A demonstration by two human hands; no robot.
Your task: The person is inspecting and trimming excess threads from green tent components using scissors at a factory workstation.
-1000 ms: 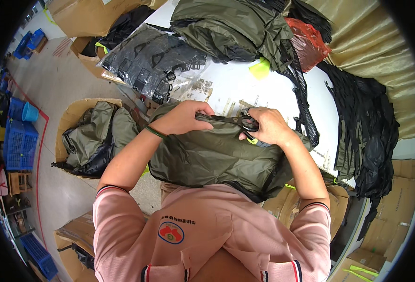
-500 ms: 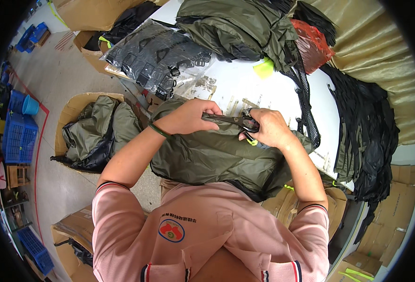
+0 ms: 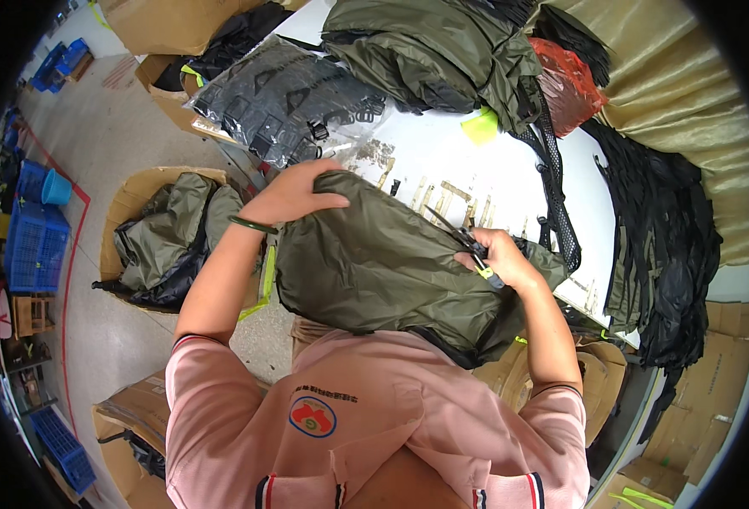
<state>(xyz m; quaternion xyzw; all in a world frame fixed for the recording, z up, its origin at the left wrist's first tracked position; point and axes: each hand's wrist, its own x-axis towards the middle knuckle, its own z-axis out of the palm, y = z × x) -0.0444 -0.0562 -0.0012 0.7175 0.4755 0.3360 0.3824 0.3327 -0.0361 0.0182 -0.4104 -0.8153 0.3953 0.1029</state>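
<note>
An olive-green bag of thin, creased synthetic fabric (image 3: 383, 263) lies on the near edge of the white work table (image 3: 442, 161), just in front of the person's chest, with its long axis running from about 10 o'clock to about 4 o'clock; its upper end points toward 10 o'clock. The cloth looks matte and softly wrinkled, with a darker black lining or edge showing under its lower side. The left hand (image 3: 294, 193) sits at the bag's 10 o'clock end, fingers curled over the fabric edge and gripping it. The right hand (image 3: 497, 259) is at the bag's 3 o'clock side, closed around small black thread snips with a yellow-green handle (image 3: 472, 253), their blades pointing toward 10 o'clock and resting on the fabric. The bag thus spans the space between the two hands. At 12 o'clock from the bag lies a clear plastic packet of black buckles (image 3: 285, 102), and at 9 o'clock a cardboard box of olive fabric pieces (image 3: 171, 233) stands on the floor.
</note>
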